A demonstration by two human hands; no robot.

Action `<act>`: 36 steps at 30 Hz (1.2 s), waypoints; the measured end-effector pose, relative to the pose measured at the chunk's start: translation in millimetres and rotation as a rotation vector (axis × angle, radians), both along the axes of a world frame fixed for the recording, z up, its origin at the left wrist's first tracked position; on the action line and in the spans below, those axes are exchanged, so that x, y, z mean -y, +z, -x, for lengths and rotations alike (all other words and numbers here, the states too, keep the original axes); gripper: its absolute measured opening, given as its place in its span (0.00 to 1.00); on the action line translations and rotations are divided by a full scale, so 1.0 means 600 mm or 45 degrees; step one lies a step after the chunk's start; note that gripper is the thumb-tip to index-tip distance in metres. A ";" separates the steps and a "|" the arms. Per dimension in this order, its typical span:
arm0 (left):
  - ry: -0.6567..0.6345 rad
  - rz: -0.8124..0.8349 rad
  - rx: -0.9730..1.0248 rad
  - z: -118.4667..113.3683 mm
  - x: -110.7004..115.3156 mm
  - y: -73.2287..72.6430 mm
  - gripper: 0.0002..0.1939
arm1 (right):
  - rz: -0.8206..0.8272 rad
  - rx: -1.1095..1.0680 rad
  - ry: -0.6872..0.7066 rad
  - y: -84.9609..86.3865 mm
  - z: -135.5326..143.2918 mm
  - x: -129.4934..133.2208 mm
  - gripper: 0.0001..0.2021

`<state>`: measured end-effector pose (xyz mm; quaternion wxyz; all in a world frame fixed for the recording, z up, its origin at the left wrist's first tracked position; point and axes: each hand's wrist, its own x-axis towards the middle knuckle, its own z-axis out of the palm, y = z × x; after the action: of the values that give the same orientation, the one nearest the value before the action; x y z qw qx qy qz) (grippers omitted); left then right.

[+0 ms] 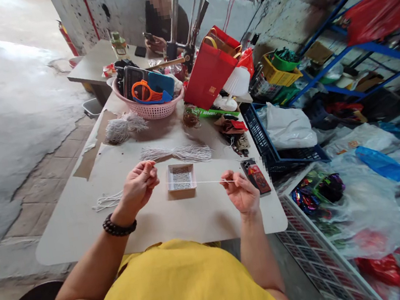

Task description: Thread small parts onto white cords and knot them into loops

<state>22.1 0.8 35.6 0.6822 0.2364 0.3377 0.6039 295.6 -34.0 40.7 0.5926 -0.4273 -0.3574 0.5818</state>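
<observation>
A thin white cord (pixel 208 182) is stretched above the table between my two hands. My right hand (pixel 241 190) pinches its right end near a dark-and-red phone (pixel 255 176). My left hand (pixel 141 183) is closed in a pinch; what lies between its fingertips is too small to make out. Between the hands sits a small open box (pixel 182 185) with small pale pieces inside. Behind it lies a long bundle of white cords (pixel 178 153). A few more cords (pixel 108 201) rest beside my left wrist.
A pink basket (pixel 152 110) of items and a red paper bag (pixel 210 68) stand at the table's (pixel 159 226) back. A bundled cord heap (pixel 121 128) lies back left. Crates and plastic bags (pixel 290 126) flank the right. A person (pixel 165 19) sits beyond.
</observation>
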 end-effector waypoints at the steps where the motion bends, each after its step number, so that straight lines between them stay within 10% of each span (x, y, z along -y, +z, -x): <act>1: -0.053 -0.011 -0.110 -0.006 0.006 0.000 0.14 | -0.004 -0.066 0.000 0.003 0.008 0.002 0.19; 12: -0.309 -0.078 -0.500 -0.054 0.053 0.017 0.17 | -0.182 0.294 0.213 0.021 0.149 0.028 0.14; 36: -0.163 -0.285 -0.674 -0.040 0.061 0.018 0.11 | 0.036 0.256 0.474 0.038 0.140 0.001 0.22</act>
<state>46.3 -35.8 46.7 0.5769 0.4803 0.4195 0.5105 211.7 -34.8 63.7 0.4303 -0.4181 -0.4791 0.6407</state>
